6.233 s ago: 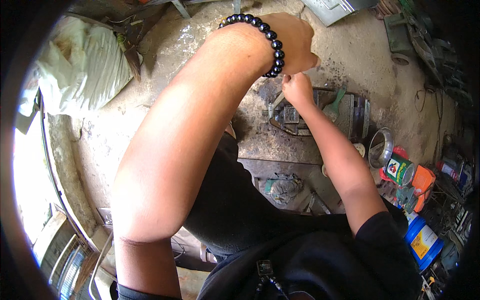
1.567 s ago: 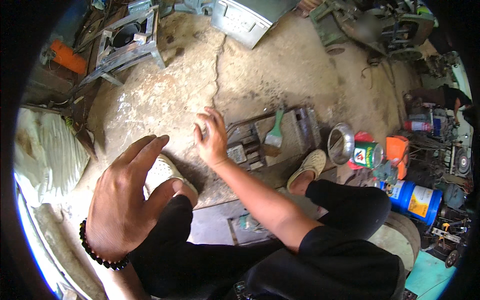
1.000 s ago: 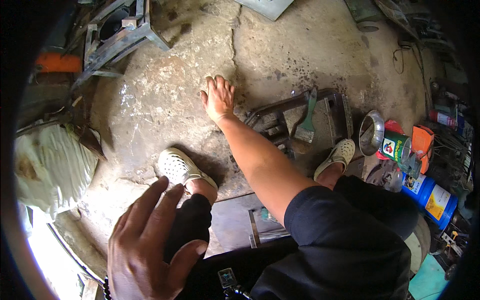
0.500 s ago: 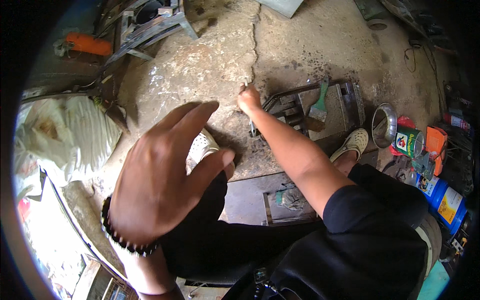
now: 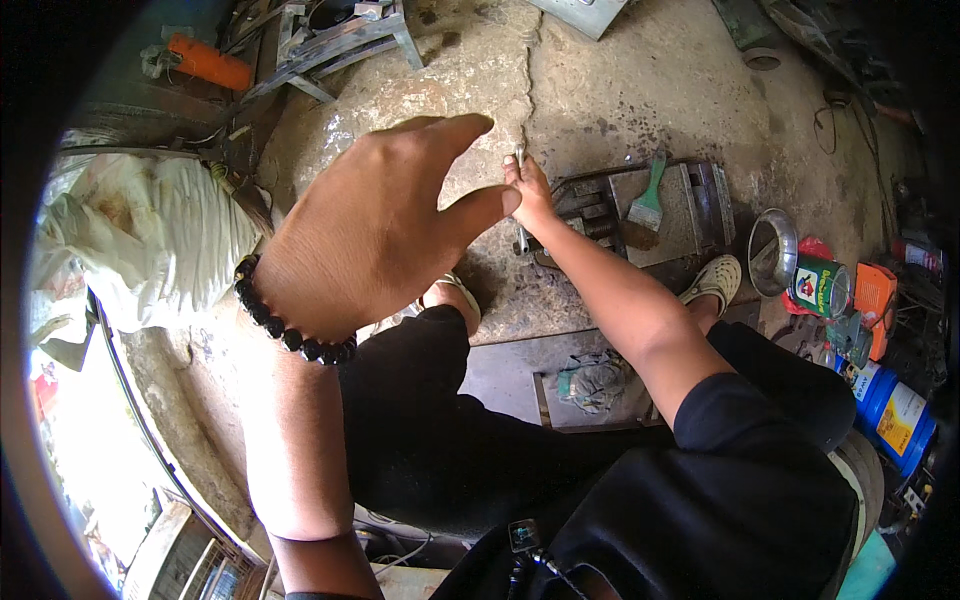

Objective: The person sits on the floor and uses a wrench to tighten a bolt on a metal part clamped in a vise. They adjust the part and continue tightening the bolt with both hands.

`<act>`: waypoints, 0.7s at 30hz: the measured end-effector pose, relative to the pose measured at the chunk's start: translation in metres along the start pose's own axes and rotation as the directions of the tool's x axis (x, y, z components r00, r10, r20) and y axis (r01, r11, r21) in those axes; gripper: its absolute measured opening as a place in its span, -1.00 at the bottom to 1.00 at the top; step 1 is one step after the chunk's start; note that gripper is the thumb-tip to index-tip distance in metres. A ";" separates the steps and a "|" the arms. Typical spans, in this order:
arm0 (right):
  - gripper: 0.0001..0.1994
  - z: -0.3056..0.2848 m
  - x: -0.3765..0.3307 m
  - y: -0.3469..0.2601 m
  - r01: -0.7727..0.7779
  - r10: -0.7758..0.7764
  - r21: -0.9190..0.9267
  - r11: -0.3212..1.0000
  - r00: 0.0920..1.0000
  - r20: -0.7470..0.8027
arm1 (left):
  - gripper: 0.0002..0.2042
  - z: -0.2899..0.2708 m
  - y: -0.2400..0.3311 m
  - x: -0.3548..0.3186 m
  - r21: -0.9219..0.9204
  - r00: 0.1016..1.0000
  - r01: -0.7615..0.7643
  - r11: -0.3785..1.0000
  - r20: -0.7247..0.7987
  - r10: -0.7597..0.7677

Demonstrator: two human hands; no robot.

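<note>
My left hand (image 5: 365, 225) is raised close to the camera, with its thumb apart from the fingers and nothing in its grasp. A dark bead bracelet (image 5: 290, 330) circles that wrist. Farther off, my right hand (image 5: 532, 195) is closed around a slim metal rod (image 5: 523, 241), whose ends show above and below the fist. The rod stands at the left end of a dark metal vise (image 5: 590, 222) low on the floor; whether they are joined is hidden. On the vise's flat top lies a paintbrush with a green handle (image 5: 653, 180).
My shoes (image 5: 715, 283) are on the concrete floor on both sides of the vise. At the right are a metal bowl (image 5: 771, 252), a green can (image 5: 820, 287) and a blue bucket (image 5: 895, 415). White sheeting (image 5: 150, 225) lies left; a metal stand (image 5: 345, 50) is far left.
My left hand has moved up and to the right, nearer my right hand in the picture. My right hand keeps its grip on the rod. The whole view has shifted slightly.
</note>
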State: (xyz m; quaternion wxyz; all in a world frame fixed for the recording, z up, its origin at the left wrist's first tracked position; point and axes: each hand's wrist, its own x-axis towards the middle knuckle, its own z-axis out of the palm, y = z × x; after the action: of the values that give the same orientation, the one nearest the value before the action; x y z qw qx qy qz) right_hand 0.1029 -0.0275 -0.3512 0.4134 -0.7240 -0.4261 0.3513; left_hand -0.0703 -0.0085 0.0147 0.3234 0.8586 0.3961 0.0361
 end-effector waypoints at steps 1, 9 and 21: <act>-0.65 -0.005 0.005 -0.009 0.034 -0.035 -0.017 0.999 0.996 -0.085 | -0.47 0.000 -0.001 0.000 0.008 0.999 -0.026 1.000 -0.035 0.026; -0.75 -0.063 0.047 -0.100 -0.119 0.055 0.543 0.831 0.990 0.133 | -0.52 0.007 -0.004 0.002 0.022 0.997 -0.021 1.000 -0.078 0.023; -0.80 -0.099 -0.153 -0.047 0.103 -0.112 0.354 0.929 0.994 0.004 | -0.39 0.013 -0.008 0.007 0.216 0.998 0.058 0.975 -0.033 -0.053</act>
State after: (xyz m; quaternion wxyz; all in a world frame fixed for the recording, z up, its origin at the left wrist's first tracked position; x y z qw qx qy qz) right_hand 0.1129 -0.1819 -0.2444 0.5501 -0.6093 -0.4000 0.4076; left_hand -0.0663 -0.0067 -0.0015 0.2232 0.8768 0.4258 -0.0051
